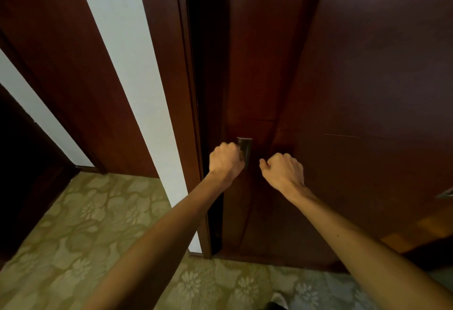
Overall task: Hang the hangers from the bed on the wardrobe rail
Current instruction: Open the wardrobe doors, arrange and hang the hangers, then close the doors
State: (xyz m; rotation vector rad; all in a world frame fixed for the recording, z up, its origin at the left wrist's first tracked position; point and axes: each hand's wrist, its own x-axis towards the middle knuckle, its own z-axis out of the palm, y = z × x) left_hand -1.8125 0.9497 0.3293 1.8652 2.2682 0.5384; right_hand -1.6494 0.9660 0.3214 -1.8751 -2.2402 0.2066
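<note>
Dark red-brown wood panels fill the right and upper left of the frame. A white wall strip runs diagonally between them. Green floral carpet covers the lower left.

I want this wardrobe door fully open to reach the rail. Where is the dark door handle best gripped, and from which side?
Grip the dark handle around the middle of its vertical bar, coming from the left, the side of the dark gap. It is a narrow upright bar standing off the wardrobe door, so curled fingers can hook behind it and pull. The left hand already grips it this way; the right hand hovers beside it, holding nothing.
</note>
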